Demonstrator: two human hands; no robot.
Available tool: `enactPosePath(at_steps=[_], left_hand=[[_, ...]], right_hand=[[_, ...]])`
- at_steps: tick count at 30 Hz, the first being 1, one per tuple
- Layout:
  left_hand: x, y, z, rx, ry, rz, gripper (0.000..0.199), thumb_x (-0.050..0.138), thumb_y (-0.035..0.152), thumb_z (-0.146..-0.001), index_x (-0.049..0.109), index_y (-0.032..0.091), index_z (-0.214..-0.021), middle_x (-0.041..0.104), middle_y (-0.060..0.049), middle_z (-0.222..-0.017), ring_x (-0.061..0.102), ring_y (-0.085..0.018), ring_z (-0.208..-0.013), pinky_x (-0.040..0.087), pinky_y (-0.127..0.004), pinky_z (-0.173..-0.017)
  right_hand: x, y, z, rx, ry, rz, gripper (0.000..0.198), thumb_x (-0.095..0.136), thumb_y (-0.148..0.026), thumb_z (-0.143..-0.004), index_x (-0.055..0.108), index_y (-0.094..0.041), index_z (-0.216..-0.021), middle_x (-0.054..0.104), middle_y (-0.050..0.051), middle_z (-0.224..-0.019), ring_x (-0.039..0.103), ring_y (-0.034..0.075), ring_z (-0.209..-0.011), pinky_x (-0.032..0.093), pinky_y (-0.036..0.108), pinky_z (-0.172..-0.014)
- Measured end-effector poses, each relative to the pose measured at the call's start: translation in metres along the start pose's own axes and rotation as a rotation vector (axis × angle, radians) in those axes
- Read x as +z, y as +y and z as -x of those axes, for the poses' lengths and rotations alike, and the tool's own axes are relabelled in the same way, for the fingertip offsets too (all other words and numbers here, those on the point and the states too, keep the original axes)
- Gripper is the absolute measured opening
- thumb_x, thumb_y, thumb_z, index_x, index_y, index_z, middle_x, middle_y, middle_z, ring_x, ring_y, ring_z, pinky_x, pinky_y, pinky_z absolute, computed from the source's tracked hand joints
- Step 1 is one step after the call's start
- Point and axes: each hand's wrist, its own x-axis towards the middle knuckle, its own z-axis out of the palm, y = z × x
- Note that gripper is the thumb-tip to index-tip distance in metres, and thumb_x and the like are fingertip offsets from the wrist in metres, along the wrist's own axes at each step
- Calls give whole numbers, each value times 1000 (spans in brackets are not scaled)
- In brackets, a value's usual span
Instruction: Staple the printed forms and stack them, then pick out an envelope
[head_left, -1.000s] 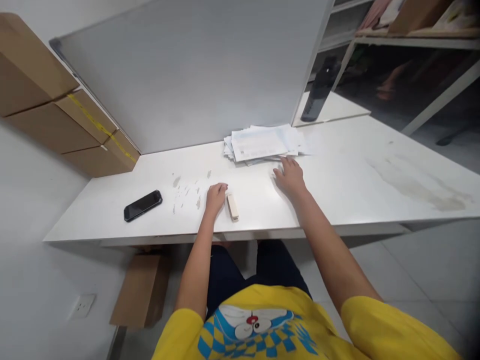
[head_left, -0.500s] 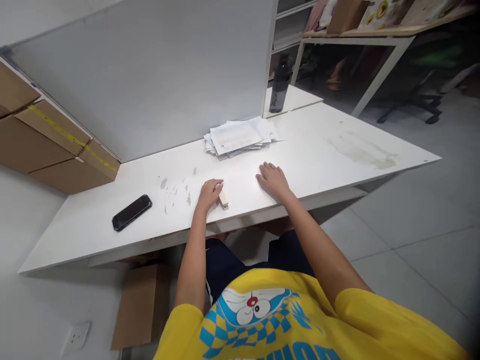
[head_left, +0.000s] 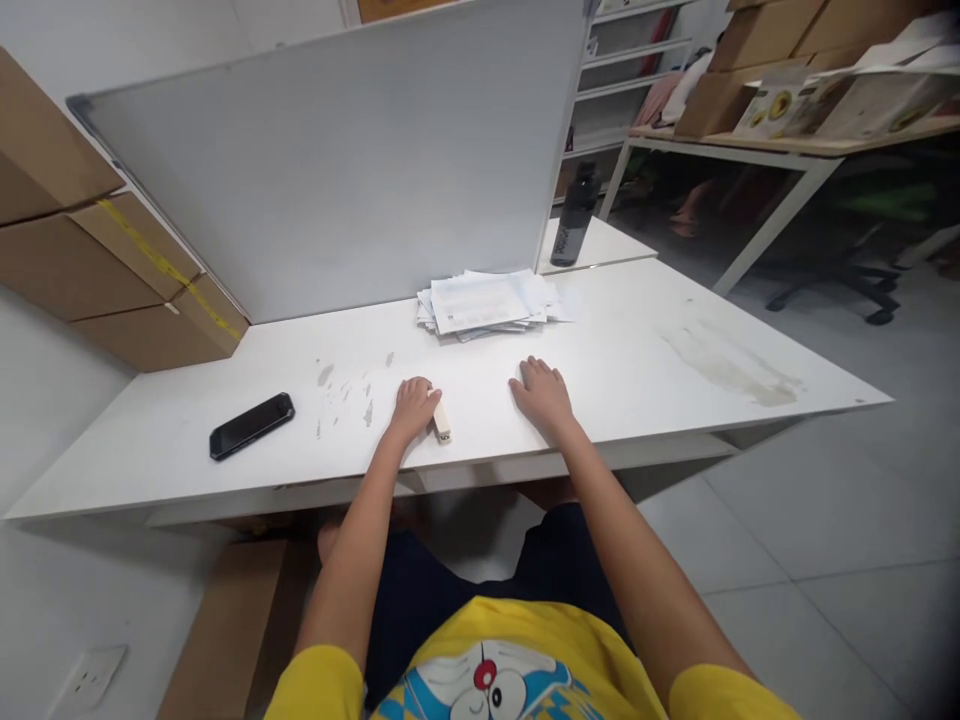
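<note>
My left hand point(head_left: 415, 404) lies palm down on the white desk point(head_left: 472, 395), open, its thumb at the far end of a small cream-white oblong block point(head_left: 441, 424) with dark marks on its near end. Whether the thumb touches the block I cannot tell. To the right, my right hand point(head_left: 544, 393) rests flat on the desk with its fingers slightly apart and nothing in it. A stack of printed papers point(head_left: 480, 302) sits just beyond both hands, against the whiteboard.
A black phone point(head_left: 252, 425) lies at the left of the desk. A dark bottle point(head_left: 575, 217) stands at the back right. Cardboard boxes point(head_left: 124, 290) are stacked at the left, beside the upright whiteboard point(head_left: 337, 170). Grey smudges mark the desktop.
The view has tilted up, showing more of the background. My left thumb, formerly over the block, now lies more to its side; the right hand stays flat on the desk.
</note>
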Motion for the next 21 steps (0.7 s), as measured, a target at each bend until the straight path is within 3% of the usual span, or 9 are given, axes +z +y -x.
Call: enactPosePath(at_steps=[4,8,13,17,21], left_hand=[[-6,1,1,7,-18,4,12,40,27,-92,50,21,-93,55,-6,-104,48,-21,-105,34,-38,-99],[-16,3,-17,117,-131,95,8,45,28,-88,51,23,-85,55,-5,-99,49,-22,-102,37,-39,-97],[-25,1,-47,277,-299,207,7,52,26,-80,50,25,-74,57,-6,-94,50,-25,-98,43,-41,-87],[-24,-2,-52,201,-331,274,9,56,27,-76,48,26,-72,58,-7,-94,51,-28,-100,44,-45,-86],[-29,-1,-53,103,-399,390,15,63,25,-69,49,28,-74,61,-7,-103,44,-31,-122,41,-49,-97]], right_hand=[[-10,-12,-12,14,100,-15,48,33,-30,-92,48,-8,-132,46,18,-143,44,32,-127,34,46,-102],[-16,-36,-55,-112,156,-39,50,34,-26,-90,45,-8,-135,41,17,-147,39,30,-132,32,45,-106],[9,-60,-121,-181,170,-81,58,37,-30,-89,34,-13,-145,39,12,-149,28,30,-140,23,51,-112],[44,-54,-132,-257,101,-75,62,37,-27,-90,24,-24,-150,37,5,-151,29,31,-140,22,58,-112],[43,-45,-120,-219,85,-115,66,34,-21,-91,14,-33,-153,33,0,-152,31,30,-140,25,57,-111]])
